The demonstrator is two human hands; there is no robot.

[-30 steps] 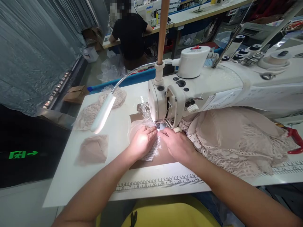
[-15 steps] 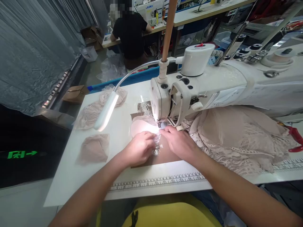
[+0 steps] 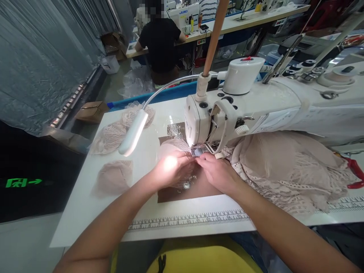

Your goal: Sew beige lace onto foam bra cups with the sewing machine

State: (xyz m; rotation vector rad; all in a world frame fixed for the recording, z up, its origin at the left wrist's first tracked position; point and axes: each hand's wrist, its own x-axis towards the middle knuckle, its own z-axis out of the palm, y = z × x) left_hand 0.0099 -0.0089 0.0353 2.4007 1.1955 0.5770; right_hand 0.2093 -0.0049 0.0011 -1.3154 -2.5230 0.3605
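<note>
Under the head of the white sewing machine (image 3: 200,117) lies a beige bra cup piece (image 3: 167,146), partly covered by my hands. My left hand (image 3: 173,168) is closed on the cup's edge, fingertips close to the presser foot (image 3: 196,151); the lamp throws a bright spot on it. Right of the foot, my right hand (image 3: 217,170) pinches the fabric edge, its fingertips almost meeting those of the left. Both hands are over a brown sheet (image 3: 199,191) on the white table (image 3: 99,212). What lies beneath the fingers is hidden.
A lit lamp (image 3: 133,132) on a bent metal neck hangs left of the machine. Lace cups (image 3: 109,138) and another beige cup (image 3: 113,176) lie at left. Heaped lace fabric (image 3: 273,163) and red-handled scissors (image 3: 355,174) are at right. A person (image 3: 159,41) sits ahead.
My left hand has moved up and right toward the presser foot, now covering more of the cup. My right hand stays beside the foot. The view has shifted slightly.
</note>
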